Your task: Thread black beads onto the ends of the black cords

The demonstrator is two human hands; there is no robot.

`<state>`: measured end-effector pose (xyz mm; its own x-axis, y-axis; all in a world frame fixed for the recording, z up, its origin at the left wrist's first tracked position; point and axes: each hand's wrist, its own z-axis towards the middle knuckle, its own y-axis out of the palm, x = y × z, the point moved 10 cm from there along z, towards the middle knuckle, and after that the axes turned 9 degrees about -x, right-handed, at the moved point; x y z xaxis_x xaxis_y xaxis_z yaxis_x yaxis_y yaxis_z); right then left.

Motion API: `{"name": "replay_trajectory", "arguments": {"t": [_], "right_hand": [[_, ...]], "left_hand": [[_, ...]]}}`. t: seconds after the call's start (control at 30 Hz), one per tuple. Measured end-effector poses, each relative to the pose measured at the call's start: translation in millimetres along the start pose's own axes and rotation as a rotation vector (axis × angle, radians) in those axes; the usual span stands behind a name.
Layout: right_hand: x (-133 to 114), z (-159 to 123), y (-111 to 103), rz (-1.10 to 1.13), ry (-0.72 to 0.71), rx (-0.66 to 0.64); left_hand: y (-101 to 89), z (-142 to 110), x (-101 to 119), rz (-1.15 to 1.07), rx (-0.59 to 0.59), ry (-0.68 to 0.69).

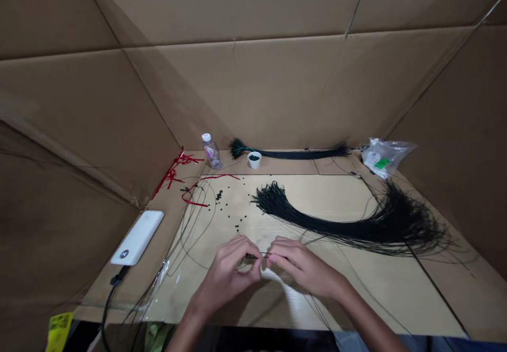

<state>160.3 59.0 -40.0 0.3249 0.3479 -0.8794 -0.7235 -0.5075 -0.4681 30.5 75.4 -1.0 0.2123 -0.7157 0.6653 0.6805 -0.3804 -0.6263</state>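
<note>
My left hand [232,270] and my right hand [298,264] meet at the near middle of the pale work board [356,288]. Both pinch the ends of a thin black cord [259,256] stretched between their fingertips; a small dark piece sits on it by the left fingers. Behind the hands lies a large curved bundle of black cords [336,220], its tips pointing left. Several small black beads [233,220] are scattered on the board just beyond my left hand.
A white power bank [137,237] with a cable lies at the left. At the back stand a small clear bottle [211,151], a white cup of beads [254,159], a second black bundle [297,154], red strings [178,170] and a plastic bag [386,155]. Cardboard walls enclose everything.
</note>
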Motion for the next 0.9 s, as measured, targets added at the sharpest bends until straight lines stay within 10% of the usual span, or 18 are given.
{"name": "replay_trajectory", "arguments": {"t": [0.3,0.6,0.9], "right_hand": [[34,-12,-15,0.263,0.076,0.193],[69,-17,-29,0.349,0.115,0.348],[31,-9,-19,0.16,0.103,0.198]], "left_hand": [[33.8,-25,-40,-0.2,0.215,-0.408],[97.9,5,-42,0.383,-0.135,-0.314],[53.5,-6,5,0.613,-0.012,-0.148]]}}
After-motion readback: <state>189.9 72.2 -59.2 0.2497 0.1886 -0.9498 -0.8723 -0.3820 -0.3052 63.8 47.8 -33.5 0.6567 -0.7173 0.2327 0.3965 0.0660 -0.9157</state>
